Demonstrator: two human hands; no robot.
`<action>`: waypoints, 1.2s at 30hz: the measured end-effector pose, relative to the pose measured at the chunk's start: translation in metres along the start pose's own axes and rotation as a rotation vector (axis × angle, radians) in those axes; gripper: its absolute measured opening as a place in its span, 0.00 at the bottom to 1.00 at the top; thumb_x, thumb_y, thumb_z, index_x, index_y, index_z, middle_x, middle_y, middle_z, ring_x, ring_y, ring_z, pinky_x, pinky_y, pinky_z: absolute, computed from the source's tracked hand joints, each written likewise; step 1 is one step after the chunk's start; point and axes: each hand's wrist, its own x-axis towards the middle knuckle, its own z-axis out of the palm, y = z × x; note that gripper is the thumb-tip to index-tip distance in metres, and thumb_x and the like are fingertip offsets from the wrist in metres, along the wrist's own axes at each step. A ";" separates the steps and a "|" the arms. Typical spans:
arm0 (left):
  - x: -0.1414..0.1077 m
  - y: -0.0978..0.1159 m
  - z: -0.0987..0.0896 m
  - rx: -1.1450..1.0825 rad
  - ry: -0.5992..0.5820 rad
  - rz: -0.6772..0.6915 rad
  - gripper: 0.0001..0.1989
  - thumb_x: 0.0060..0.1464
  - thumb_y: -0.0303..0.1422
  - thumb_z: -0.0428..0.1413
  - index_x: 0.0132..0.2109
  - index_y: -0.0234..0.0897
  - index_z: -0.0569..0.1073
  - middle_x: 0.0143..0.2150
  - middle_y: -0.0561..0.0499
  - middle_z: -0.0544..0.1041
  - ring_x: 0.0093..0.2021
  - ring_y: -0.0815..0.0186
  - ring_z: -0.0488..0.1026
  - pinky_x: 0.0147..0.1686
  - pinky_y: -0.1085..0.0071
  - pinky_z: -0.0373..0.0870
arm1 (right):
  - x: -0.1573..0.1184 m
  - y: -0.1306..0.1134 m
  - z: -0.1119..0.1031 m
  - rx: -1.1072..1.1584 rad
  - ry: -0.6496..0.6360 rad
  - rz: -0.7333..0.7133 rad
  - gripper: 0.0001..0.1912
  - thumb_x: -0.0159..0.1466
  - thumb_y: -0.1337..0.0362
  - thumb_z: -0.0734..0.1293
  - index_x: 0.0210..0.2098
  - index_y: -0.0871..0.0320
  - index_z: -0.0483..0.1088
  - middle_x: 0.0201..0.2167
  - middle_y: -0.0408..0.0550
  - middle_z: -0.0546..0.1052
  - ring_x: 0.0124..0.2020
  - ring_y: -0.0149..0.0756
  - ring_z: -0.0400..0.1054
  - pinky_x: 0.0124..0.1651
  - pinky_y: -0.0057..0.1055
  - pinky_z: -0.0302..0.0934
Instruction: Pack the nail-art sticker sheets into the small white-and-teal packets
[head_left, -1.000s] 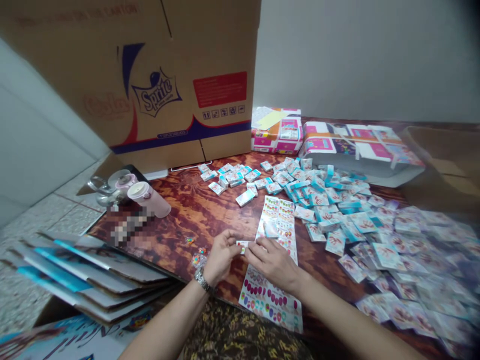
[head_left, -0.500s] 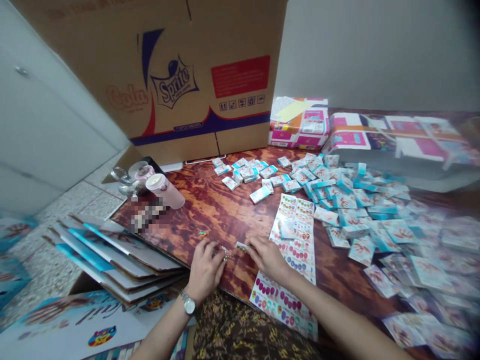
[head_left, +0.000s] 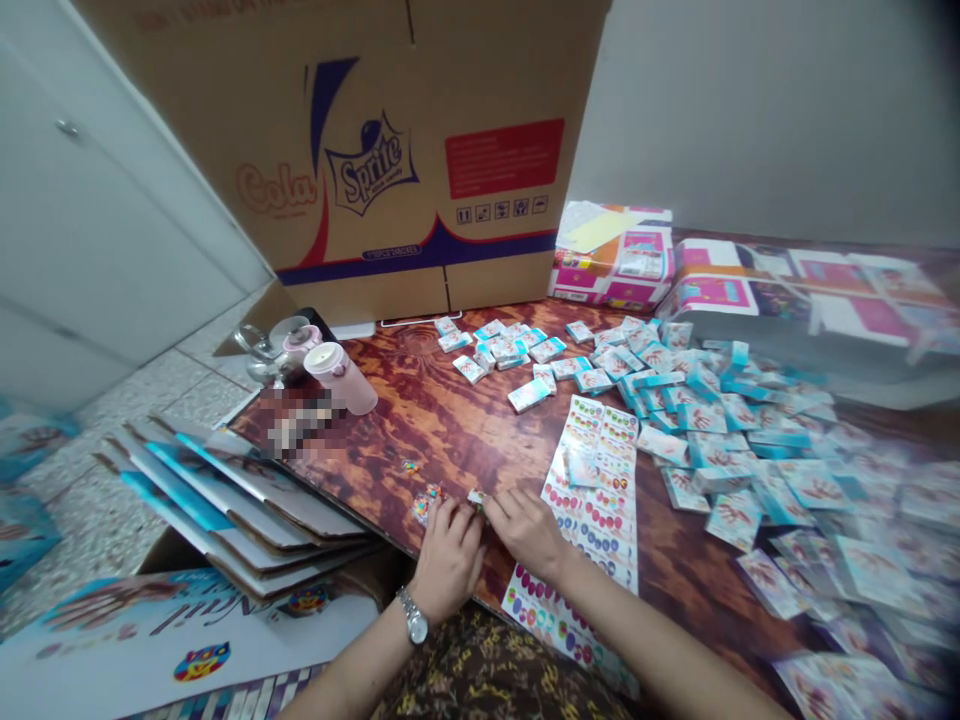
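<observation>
Head view, looking down on a glossy, dark-grained wooden table [head_left: 420, 445]: the left hand [head_left: 448, 560] and right hand [head_left: 525, 530] come together at the near edge, their fingertips [head_left: 499, 507] closed in a narrow pinch on a small printed piece [head_left: 475, 497]. The piece is too small to read and sits between the two hands, just left of a long sheet of coloured nail stickers [head_left: 592, 480]. A second sticker sheet [head_left: 559, 630] lies nearer, under the right wrist. Just beside the left fingers is a little cluster of bright fragments [head_left: 424, 507], and a few more specks [head_left: 409, 466] lie farther out. A metal wristwatch [head_left: 413, 617] sits on the left wrist, and a patterned cloth [head_left: 487, 675] covers the person's lap. To the right, a great scatter of small white-and-turquoise packets [head_left: 675, 420] spreads across the table. Far right, pink printed bundles [head_left: 611, 255] stand against the wall. A large Sprite-branded cardboard carton [head_left: 375, 170] stands upright at the far edge, and a pale pink tumbler [head_left: 341, 378] stands far left beside a glass object [head_left: 259, 350]. A pixelated patch [head_left: 300, 425] hides part of the table. Flattened printed cartons [head_left: 240, 505] lean along the table's left edge.
</observation>
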 end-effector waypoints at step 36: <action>0.178 -0.006 0.002 -0.855 -0.068 -0.195 0.21 0.56 0.45 0.47 0.46 0.34 0.70 0.39 0.44 0.73 0.39 0.61 0.70 0.38 0.67 0.67 | -0.025 0.071 -0.103 0.324 0.163 0.483 0.08 0.63 0.70 0.57 0.38 0.57 0.65 0.31 0.47 0.70 0.33 0.34 0.66 0.34 0.28 0.60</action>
